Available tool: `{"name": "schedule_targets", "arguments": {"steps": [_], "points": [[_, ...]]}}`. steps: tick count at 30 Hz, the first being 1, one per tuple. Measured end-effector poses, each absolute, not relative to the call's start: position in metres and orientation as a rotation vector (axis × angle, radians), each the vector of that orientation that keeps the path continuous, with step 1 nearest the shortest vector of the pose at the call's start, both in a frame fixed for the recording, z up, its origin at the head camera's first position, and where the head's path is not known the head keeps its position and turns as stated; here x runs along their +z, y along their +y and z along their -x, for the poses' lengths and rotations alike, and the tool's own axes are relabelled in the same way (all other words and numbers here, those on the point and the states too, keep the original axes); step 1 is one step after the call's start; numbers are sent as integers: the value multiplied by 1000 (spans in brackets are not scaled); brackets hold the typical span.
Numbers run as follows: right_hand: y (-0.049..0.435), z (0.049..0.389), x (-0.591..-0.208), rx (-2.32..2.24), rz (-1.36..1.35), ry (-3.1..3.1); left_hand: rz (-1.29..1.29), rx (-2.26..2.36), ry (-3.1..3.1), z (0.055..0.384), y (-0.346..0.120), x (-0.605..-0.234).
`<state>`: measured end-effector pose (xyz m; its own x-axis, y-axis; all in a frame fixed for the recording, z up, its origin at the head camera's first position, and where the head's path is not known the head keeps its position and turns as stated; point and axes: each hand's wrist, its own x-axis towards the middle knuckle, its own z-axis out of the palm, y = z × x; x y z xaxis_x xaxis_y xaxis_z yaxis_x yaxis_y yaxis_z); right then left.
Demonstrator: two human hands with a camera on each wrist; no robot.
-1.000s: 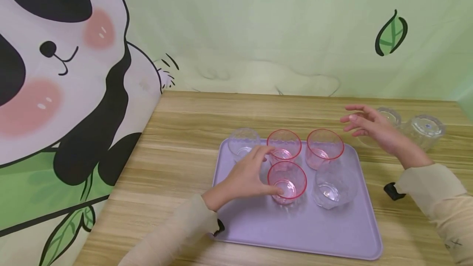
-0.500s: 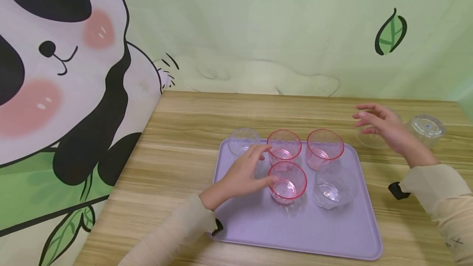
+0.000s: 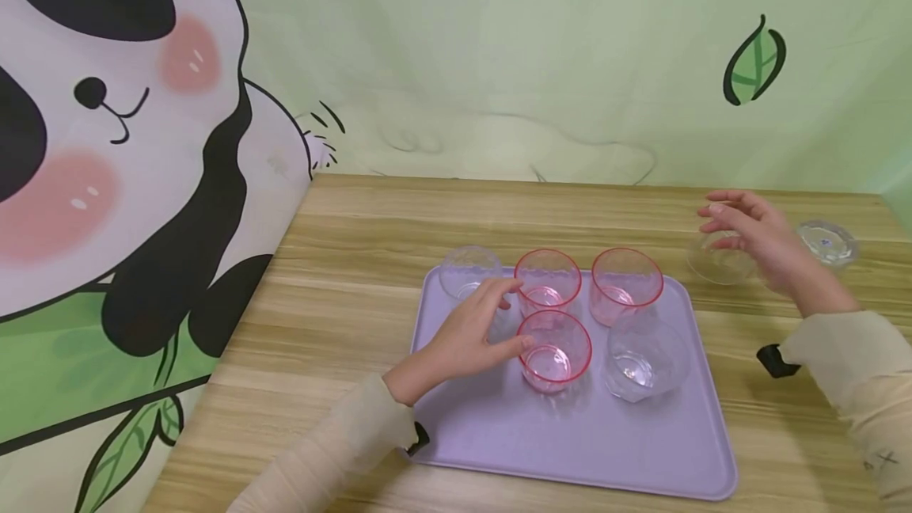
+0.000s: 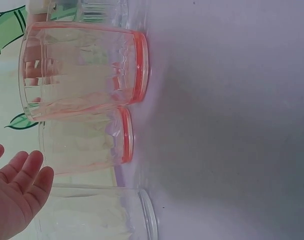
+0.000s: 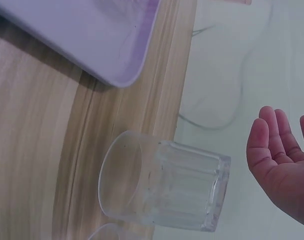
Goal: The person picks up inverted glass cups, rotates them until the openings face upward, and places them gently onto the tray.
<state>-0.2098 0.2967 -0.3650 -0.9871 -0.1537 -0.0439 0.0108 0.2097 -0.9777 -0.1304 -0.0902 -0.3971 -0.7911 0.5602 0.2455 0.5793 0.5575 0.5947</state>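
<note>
My left hand [image 3: 463, 339] hovers over the left of the lilac tray [image 3: 570, 457], fingers loosely spread. Its thumb is near the rim of the front pink-rimmed glass [image 3: 554, 355]; in the left wrist view the fingers [image 4: 29, 175] stand apart from the glasses. Behind are a second pink-rimmed glass [image 3: 547, 279] and a third pink-rimmed glass [image 3: 627, 279]. A clear glass [image 3: 644, 362] stands front right, another clear glass [image 3: 466, 271] back left. My right hand [image 3: 765, 240] is relaxed above an upside-down clear glass [image 5: 187, 187], not touching it; the hand partly hides that glass from the head view.
Another upside-down clear glass [image 3: 830, 244] stands on the wooden table [image 3: 356, 260] farther right. The tray's raised rim [image 3: 712, 394] runs between the glasses on it and those on the table. A wall with a panda picture [image 3: 228, 125] borders the table.
My right hand has moved right and slightly up, now over the nearer upside-down glass. The left thumb has drawn back a little from the front pink-rimmed glass. All the glasses have stayed in place.
</note>
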Motion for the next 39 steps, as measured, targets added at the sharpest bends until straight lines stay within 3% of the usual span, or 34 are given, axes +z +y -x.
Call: {"name": "schedule_targets", "arguments": {"steps": [18, 39], "points": [[303, 208, -349, -1979, 53, 2356, 1020, -1093, -2704, 131, -91, -396], [322, 208, -355, -1608, -101, 2703, 998, -1108, -2719, 129, -91, -400]]}}
